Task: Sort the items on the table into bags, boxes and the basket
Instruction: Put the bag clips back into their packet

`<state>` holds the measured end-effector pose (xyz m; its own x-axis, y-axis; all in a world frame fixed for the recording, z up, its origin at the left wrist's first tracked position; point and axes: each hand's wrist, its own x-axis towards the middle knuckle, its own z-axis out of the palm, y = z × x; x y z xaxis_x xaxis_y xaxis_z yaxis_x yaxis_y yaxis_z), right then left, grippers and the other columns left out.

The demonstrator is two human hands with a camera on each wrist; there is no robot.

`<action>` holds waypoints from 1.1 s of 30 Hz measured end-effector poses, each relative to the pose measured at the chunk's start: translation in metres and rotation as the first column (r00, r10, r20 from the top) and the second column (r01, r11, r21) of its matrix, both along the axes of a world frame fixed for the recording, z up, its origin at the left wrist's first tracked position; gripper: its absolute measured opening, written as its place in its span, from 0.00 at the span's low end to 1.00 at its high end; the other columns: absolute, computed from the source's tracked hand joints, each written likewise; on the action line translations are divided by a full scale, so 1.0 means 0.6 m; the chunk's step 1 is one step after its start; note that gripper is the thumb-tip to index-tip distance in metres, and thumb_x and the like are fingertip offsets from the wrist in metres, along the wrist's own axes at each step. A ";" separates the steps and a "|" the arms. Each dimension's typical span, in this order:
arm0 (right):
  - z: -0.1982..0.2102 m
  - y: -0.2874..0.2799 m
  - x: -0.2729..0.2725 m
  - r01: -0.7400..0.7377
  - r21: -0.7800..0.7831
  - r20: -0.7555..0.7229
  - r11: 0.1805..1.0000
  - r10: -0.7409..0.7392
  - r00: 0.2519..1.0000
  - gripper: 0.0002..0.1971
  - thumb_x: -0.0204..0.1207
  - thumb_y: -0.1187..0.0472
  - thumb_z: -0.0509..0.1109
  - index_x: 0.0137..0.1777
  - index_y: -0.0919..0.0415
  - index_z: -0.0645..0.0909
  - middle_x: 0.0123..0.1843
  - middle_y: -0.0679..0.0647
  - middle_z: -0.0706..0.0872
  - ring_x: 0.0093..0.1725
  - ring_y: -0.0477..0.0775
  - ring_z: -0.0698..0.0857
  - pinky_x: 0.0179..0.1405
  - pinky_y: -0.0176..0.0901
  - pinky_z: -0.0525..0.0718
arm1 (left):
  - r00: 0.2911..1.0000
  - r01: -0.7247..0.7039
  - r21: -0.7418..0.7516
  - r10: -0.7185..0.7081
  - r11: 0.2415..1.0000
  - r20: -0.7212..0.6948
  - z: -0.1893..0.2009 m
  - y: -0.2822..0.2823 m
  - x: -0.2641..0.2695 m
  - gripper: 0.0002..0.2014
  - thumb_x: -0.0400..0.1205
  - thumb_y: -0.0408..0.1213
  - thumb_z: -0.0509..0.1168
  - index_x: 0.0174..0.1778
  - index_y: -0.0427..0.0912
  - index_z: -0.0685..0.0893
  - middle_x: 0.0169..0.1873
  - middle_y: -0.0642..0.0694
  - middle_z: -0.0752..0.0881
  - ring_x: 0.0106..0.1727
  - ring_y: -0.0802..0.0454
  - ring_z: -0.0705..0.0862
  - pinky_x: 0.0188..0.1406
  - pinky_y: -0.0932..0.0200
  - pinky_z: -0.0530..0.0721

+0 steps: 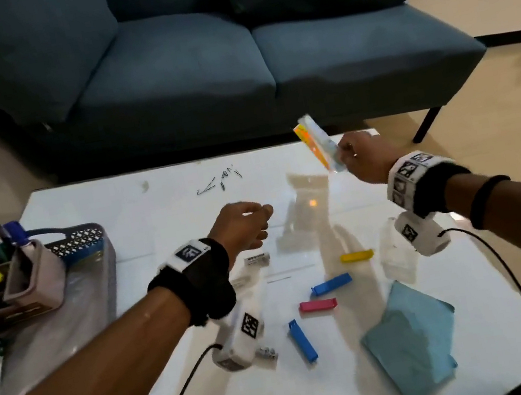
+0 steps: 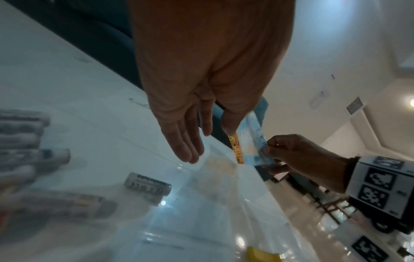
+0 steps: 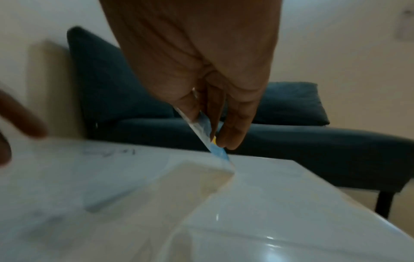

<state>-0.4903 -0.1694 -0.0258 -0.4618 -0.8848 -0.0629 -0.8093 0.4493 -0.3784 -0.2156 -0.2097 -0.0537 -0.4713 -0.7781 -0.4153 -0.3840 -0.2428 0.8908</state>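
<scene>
My right hand [image 1: 354, 154] pinches a flat blue-and-white packet with an orange strip [image 1: 317, 142] and holds it tilted above the far right of the white table [image 1: 151, 216]. The same packet [image 3: 206, 134] shows between thumb and fingers in the right wrist view. My left hand [image 1: 249, 223] hovers over the table's middle with relaxed fingers [image 2: 183, 141], holding nothing. A clear zip bag [image 1: 310, 209] lies between the hands. Nearer me lie a yellow clip [image 1: 356, 256], two blue clips [image 1: 331, 284], a pink clip [image 1: 317, 305] and a light blue cloth [image 1: 413, 341].
A grey basket [image 1: 86, 242] with a pouch and pens stands at the left edge. Several dark hairpins [image 1: 219, 182] lie at the far side. Batteries in clear bags [image 2: 147, 187] lie under my left wrist. A dark blue sofa [image 1: 194, 69] stands behind the table.
</scene>
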 end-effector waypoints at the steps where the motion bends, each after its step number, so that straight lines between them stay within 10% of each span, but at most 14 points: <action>1: 0.026 0.008 0.020 0.024 -0.058 0.205 0.998 -0.012 0.979 0.08 0.88 0.58 0.63 0.56 0.61 0.81 0.54 0.61 0.88 0.47 0.61 0.89 0.51 0.57 0.89 | 0.998 -0.056 0.035 0.057 0.998 -0.037 0.014 0.014 0.017 0.14 0.86 0.49 0.70 0.58 0.40 0.85 0.58 0.36 0.88 0.50 0.45 0.87 0.64 0.43 0.87; 4: 0.090 0.056 0.105 0.090 -0.091 0.747 0.992 0.008 0.665 0.11 0.89 0.59 0.64 0.61 0.66 0.82 0.58 0.64 0.90 0.54 0.62 0.93 0.54 0.57 0.92 | 0.983 -0.154 0.151 0.167 0.976 -0.081 0.048 0.054 0.064 0.23 0.84 0.60 0.68 0.63 0.44 0.81 0.67 0.38 0.82 0.64 0.41 0.84 0.71 0.41 0.84; 7: 0.112 0.132 0.190 0.032 -0.109 0.920 0.993 0.089 0.383 0.15 0.88 0.59 0.66 0.67 0.70 0.81 0.61 0.66 0.91 0.55 0.62 0.93 0.51 0.52 0.93 | 0.958 -0.192 0.185 0.225 0.964 -0.180 0.067 0.095 0.117 0.42 0.80 0.63 0.70 0.85 0.47 0.65 0.75 0.44 0.77 0.73 0.40 0.78 0.75 0.42 0.78; 14: 0.047 0.285 0.346 0.183 -0.079 0.991 0.980 0.057 0.125 0.11 0.88 0.62 0.64 0.63 0.68 0.81 0.58 0.71 0.88 0.50 0.67 0.91 0.56 0.62 0.91 | 0.890 -0.388 -0.017 0.369 0.922 -0.266 0.066 0.177 0.249 0.08 0.84 0.31 0.72 0.57 0.35 0.90 0.48 0.36 0.92 0.41 0.46 0.87 0.42 0.54 0.88; 20: -0.002 0.264 0.360 0.271 -0.202 0.836 0.941 0.021 0.549 0.23 0.68 0.66 0.86 0.60 0.62 0.81 0.48 0.65 0.93 0.44 0.65 0.94 0.46 0.65 0.93 | 0.968 -0.244 -0.290 0.213 0.925 -0.134 0.049 0.162 0.264 0.12 0.74 0.46 0.77 0.50 0.46 0.92 0.42 0.43 0.94 0.45 0.42 0.93 0.52 0.34 0.91; 25: -0.055 0.200 0.325 0.348 -0.246 0.740 0.905 -0.056 0.670 0.23 0.73 0.62 0.81 0.62 0.53 0.74 0.49 0.59 0.91 0.42 0.56 0.91 0.31 0.47 0.85 | 0.971 -0.220 -0.273 0.181 0.937 -0.159 0.021 0.113 0.229 0.09 0.81 0.36 0.76 0.57 0.44 0.91 0.43 0.44 0.95 0.46 0.43 0.94 0.49 0.43 0.93; 33: -0.106 0.132 0.317 0.168 -0.288 0.456 0.943 -0.019 0.890 0.08 0.75 0.55 0.78 0.46 0.59 0.87 0.42 0.45 0.90 0.44 0.43 0.90 0.39 0.23 0.81 | 0.966 -0.198 -0.241 0.146 0.950 -0.215 0.001 0.088 0.214 0.06 0.83 0.35 0.73 0.54 0.45 0.92 0.47 0.44 0.95 0.48 0.50 0.93 0.49 0.53 0.92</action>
<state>-0.2998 -0.0902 -0.0895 -0.5325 -0.8464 -0.0086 -0.4845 0.3131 -0.8168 -0.0875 -0.1569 -0.0532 -0.3714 -0.9226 -0.1043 -0.1722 -0.0419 0.9842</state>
